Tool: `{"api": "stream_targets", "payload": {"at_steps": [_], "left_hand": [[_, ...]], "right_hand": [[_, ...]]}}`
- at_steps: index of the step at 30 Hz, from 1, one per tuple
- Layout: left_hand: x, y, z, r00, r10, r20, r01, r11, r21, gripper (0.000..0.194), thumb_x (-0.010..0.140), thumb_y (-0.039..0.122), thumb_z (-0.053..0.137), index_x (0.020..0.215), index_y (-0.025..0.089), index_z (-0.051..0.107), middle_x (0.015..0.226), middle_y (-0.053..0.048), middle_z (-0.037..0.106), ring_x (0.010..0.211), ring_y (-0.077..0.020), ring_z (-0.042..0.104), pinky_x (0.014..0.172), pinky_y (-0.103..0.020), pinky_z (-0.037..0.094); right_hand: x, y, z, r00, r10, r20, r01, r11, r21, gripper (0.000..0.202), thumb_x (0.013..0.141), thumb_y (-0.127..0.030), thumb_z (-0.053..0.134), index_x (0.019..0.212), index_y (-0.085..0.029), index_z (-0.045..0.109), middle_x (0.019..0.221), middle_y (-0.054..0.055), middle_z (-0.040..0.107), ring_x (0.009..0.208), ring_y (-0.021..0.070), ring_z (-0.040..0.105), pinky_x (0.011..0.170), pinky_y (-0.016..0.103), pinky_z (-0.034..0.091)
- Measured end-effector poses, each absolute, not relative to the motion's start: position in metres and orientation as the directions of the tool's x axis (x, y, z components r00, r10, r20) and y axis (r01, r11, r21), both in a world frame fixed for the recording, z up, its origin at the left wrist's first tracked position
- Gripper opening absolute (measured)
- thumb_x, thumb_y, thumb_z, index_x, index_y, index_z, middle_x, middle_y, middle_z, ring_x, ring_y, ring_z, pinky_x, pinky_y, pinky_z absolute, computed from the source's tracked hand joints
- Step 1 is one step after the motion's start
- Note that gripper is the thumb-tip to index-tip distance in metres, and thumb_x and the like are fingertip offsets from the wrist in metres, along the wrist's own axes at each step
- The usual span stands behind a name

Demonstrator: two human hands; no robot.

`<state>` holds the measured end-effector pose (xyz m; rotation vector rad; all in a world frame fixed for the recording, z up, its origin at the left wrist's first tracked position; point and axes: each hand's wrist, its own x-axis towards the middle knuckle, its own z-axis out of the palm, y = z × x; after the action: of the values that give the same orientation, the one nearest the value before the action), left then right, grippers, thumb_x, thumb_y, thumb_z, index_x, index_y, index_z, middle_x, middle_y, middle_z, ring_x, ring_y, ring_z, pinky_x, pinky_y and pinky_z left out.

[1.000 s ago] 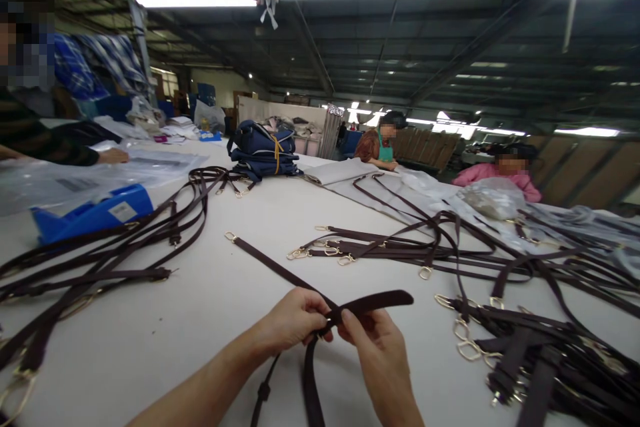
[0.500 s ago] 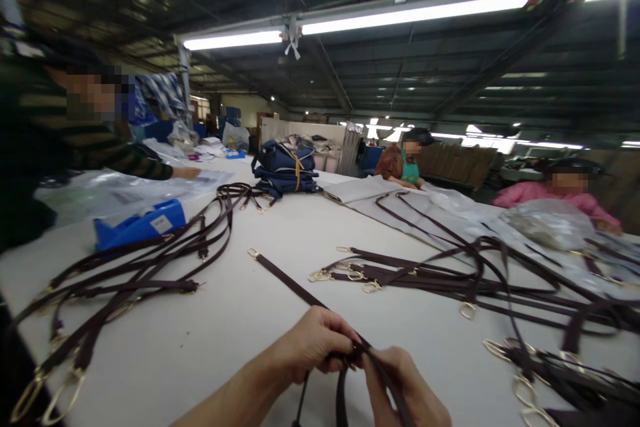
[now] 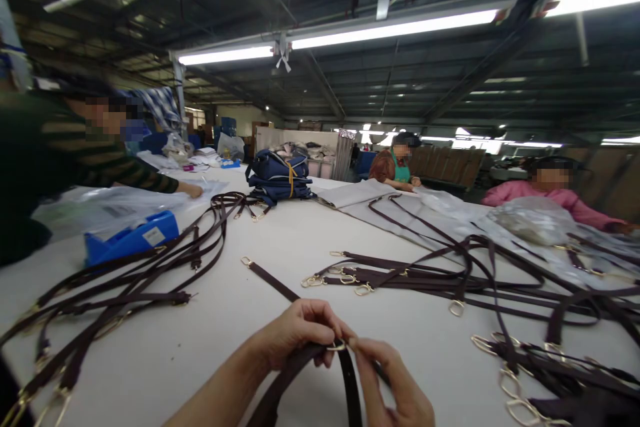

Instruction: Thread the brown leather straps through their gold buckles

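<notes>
A dark brown strap (image 3: 353, 380) with a metal buckle (image 3: 337, 347) is between my two hands at the lower middle of the view. My left hand (image 3: 300, 330) is closed, pinching the strap at the buckle's left side. My right hand (image 3: 393, 377) pinches the strap just right of the buckle. The strap's loose end, tipped with a gold-coloured metal loop (image 3: 246, 261), lies on the white table (image 3: 280, 240) beyond my left hand. Parts of the strap hang below, and my fingertips hide some of the buckle.
Brown straps with metal loops lie in a left bundle (image 3: 150, 267) and a right bundle (image 3: 420, 280). A blue tape dispenser (image 3: 133, 237) and tied navy bags (image 3: 280, 177) stand farther back. One person (image 3: 65, 167) leans in at left; two others are across the table.
My hands have turned the strap, and the buckle now shows between my fingertips. A wide strap section now curves below my left hand. The view has shifted slightly.
</notes>
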<state>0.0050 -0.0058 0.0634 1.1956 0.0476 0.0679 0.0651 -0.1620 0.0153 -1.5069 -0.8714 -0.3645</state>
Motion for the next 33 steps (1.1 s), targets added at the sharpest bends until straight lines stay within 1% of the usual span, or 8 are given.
{"api": "stream_targets", "payload": {"at_steps": [4,6,8,10,14,19,26,33], "left_hand": [[-0.003,0.001,0.073,0.998,-0.02,0.056,-0.041,0.43,0.902,0.019,0.067,0.024,0.071,0.075,0.009,0.064,0.092,-0.016,0.072,0.041,-0.0075,0.054,0.033,-0.017,0.026],[-0.004,0.002,0.073,0.999,-0.035,0.024,-0.005,0.447,0.895,0.023,0.065,0.026,0.074,0.077,0.009,0.064,0.088,-0.015,0.071,0.041,-0.0079,0.054,0.031,-0.016,0.026],[-0.002,0.004,0.072,0.999,-0.044,-0.021,0.039,0.459,0.887,0.025,0.066,0.027,0.075,0.079,0.01,0.064,0.083,-0.014,0.071,0.038,-0.0078,0.052,0.029,-0.016,0.023],[-0.001,0.007,0.069,0.997,-0.049,-0.052,0.069,0.488,0.87,0.023,0.069,0.027,0.073,0.082,0.01,0.064,0.082,-0.013,0.072,0.034,-0.0046,0.046,0.027,-0.015,0.018],[0.002,0.01,0.067,0.989,-0.076,-0.128,0.148,0.595,0.79,0.022,0.072,0.016,0.071,0.091,0.01,0.064,0.091,-0.015,0.072,0.038,-0.001,0.044,0.03,-0.011,0.016],[0.007,0.007,0.059,0.971,-0.114,-0.208,0.226,0.72,0.657,0.022,0.075,0.006,0.064,0.097,0.007,0.064,0.108,-0.021,0.068,0.056,-0.0078,0.063,0.035,-0.008,0.03],[0.016,0.018,0.039,0.963,-0.182,-0.2,0.26,0.825,0.502,0.021,0.083,0.012,0.062,0.102,0.005,0.061,0.093,-0.02,0.07,0.093,-0.0289,0.069,0.06,-0.019,0.054],[0.018,0.019,0.039,0.93,0.062,-0.363,0.193,0.757,0.624,0.015,0.082,0.012,0.058,0.096,0.007,0.057,0.081,-0.013,0.07,0.059,-0.0134,0.066,0.035,-0.011,0.026]], "right_hand": [[0.065,-0.163,0.023,0.884,0.386,0.263,0.191,0.215,-0.958,0.054,0.076,-0.056,0.067,0.116,-0.022,0.056,0.12,0.013,0.062,0.106,0.0268,0.062,0.085,0.037,0.055],[0.064,-0.163,0.027,0.723,0.689,0.043,-0.14,0.208,-0.968,0.071,0.072,-0.058,0.07,0.129,-0.023,0.047,0.115,0.013,0.065,0.088,0.0237,0.067,0.068,0.033,0.056],[0.067,-0.166,0.03,0.463,0.885,-0.046,-0.248,0.079,-0.966,0.069,0.074,-0.056,0.07,0.131,-0.025,0.049,0.092,0.006,0.07,0.051,0.01,0.056,0.046,0.021,0.042],[0.078,-0.174,0.033,0.431,0.902,-0.02,-0.117,0.034,-0.993,0.053,0.077,-0.052,0.068,0.122,-0.025,0.061,0.074,0.0,0.066,0.04,0.0034,0.038,0.041,0.018,0.028],[0.11,-0.199,0.043,0.668,0.717,0.201,0.316,-0.029,-0.948,0.04,0.077,-0.057,0.062,0.096,-0.024,0.075,0.063,0.0,0.063,0.059,0.0155,0.054,0.056,0.025,0.043],[0.128,-0.217,0.055,0.633,0.679,0.371,0.664,-0.231,-0.711,0.042,0.085,-0.058,0.053,0.065,-0.023,0.065,0.058,-0.003,0.057,0.058,0.0158,0.052,0.057,0.026,0.039],[0.137,-0.224,0.055,0.57,0.752,0.333,0.77,-0.346,-0.536,0.037,0.089,-0.049,0.052,0.066,-0.022,0.063,0.058,-0.004,0.057,0.056,0.0153,0.051,0.056,0.027,0.036],[0.143,-0.229,0.054,0.605,0.758,0.246,0.74,-0.42,-0.526,0.032,0.086,-0.045,0.057,0.062,-0.023,0.062,0.057,-0.004,0.062,0.055,0.0161,0.056,0.054,0.028,0.038]]}}
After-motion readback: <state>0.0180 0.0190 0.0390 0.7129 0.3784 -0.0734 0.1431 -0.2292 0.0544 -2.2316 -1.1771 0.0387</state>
